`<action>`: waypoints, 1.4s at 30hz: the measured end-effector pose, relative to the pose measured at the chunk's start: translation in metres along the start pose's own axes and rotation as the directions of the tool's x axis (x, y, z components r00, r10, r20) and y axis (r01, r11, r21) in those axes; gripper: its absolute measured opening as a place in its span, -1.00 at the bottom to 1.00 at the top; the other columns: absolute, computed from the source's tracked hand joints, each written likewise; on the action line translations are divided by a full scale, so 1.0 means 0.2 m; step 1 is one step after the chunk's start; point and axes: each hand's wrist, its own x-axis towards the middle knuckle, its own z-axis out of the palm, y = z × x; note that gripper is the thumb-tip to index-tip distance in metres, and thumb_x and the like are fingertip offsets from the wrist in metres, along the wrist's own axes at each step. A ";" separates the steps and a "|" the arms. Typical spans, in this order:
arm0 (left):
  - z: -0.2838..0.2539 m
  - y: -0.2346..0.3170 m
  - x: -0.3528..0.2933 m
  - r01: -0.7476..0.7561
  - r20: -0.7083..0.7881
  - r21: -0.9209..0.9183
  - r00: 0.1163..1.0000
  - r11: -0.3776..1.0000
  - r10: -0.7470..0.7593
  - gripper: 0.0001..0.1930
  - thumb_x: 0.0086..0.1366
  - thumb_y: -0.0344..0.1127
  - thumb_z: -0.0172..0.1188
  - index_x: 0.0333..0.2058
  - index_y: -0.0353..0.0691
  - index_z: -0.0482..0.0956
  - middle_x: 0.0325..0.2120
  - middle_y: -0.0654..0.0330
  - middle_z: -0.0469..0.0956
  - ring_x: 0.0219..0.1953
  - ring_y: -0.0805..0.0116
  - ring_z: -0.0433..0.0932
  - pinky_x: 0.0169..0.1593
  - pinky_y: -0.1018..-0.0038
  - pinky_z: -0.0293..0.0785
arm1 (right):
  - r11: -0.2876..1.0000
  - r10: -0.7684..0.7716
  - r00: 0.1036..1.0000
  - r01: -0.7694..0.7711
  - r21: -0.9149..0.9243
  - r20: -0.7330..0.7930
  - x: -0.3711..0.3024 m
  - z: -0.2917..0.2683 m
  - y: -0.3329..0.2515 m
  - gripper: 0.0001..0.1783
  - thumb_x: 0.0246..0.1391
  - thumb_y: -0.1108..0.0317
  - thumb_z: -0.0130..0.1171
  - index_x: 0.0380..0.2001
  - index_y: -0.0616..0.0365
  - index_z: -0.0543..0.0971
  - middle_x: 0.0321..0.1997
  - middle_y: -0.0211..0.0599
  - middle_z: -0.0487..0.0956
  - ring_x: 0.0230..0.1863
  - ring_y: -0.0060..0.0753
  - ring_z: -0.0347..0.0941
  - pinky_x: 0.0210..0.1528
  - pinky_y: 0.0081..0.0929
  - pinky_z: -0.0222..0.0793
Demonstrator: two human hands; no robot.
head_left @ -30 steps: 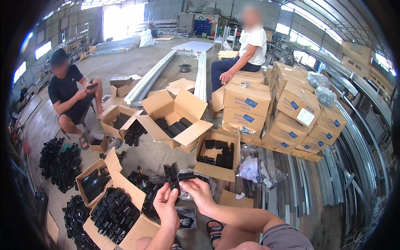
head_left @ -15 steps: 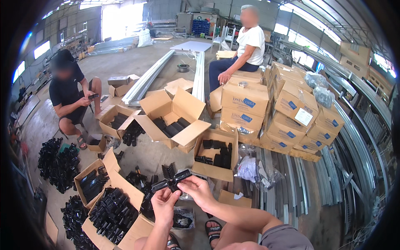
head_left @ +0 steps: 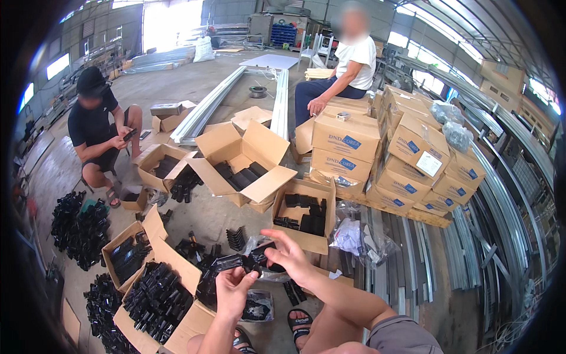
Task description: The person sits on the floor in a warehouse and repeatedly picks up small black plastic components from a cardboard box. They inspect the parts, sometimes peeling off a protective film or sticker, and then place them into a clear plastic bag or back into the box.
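Note:
A dark, multi-armed black plastic connector (head_left: 231,262) is held above the floor in front of me. My left hand (head_left: 233,289) pinches its near side between thumb and fingers. At the connector's right end is my right hand (head_left: 290,259), its index finger raised and stretched out, the thumb against the part. The lower fingers of that hand are partly hidden. A ribbed black piece (head_left: 236,239) shows just beyond the connector. To the left of my hands, an open carton (head_left: 190,321) is heaped with black parts, and more black pieces (head_left: 191,248) lie loose on the floor.
Open cartons (head_left: 206,141) of black parts stand ahead, another (head_left: 324,239) nearer right. Stacked closed cartons (head_left: 345,138) rise at right, beside long metal profiles (head_left: 407,253). One person (head_left: 94,121) sits left holding something dark; another (head_left: 356,62) sits behind the stack. Black-part heaps (head_left: 79,230) lie left.
My right index finger has lifted and straightened off the connector. The connector has turned and dropped slightly, and the ribbed piece now shows apart from it. My left hand keeps its pinch.

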 end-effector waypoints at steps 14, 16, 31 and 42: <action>-0.01 -0.07 0.00 0.037 0.067 0.258 0.996 0.965 -0.056 -0.78 0.17 -0.61 0.35 -0.20 -0.35 0.60 -0.34 0.29 0.64 -0.29 0.57 0.55 -0.17 0.57 0.48 | 0.995 0.006 0.991 -0.019 -0.100 -0.136 -0.03 0.04 0.11 -0.61 0.19 0.29 0.34 0.01 0.24 0.53 -0.24 -0.41 0.58 -0.44 -0.75 0.47 -0.39 -0.73 0.42; -0.01 -0.05 -0.01 0.026 0.032 0.235 0.999 0.972 -0.034 -0.85 0.17 -0.61 0.35 -0.28 -0.34 0.60 -0.40 0.34 0.59 -0.35 0.62 0.49 -0.24 0.60 0.43 | 0.987 -0.059 0.989 0.036 -0.156 -0.139 -0.04 0.07 0.07 -0.57 0.21 0.29 0.32 0.07 0.24 0.49 -0.19 -0.39 0.59 -0.37 -0.72 0.50 -0.33 -0.70 0.44; -0.02 -0.04 0.03 0.026 -0.114 0.011 0.993 1.000 -0.025 -0.76 0.23 -0.56 0.33 -0.15 -0.34 0.49 -0.35 0.28 0.59 -0.30 0.59 0.51 -0.20 0.62 0.44 | 0.992 0.086 0.995 -0.090 -0.088 -0.043 -0.02 0.09 0.12 -0.76 0.22 0.44 0.25 -0.06 0.29 0.63 -0.10 -0.30 0.67 -0.07 -0.57 0.56 0.02 -0.56 0.46; -0.04 -0.05 0.01 -0.010 -0.110 -0.095 0.994 0.995 -0.001 -0.71 0.24 -0.58 0.33 -0.14 -0.29 0.42 -0.28 0.28 0.62 -0.18 0.55 0.57 -0.06 0.61 0.51 | 0.994 0.107 0.986 -0.110 -0.020 -0.130 -0.05 0.13 0.12 -0.80 0.22 0.54 0.22 -0.09 0.31 0.60 -0.16 -0.33 0.65 -0.12 -0.59 0.56 -0.01 -0.59 0.47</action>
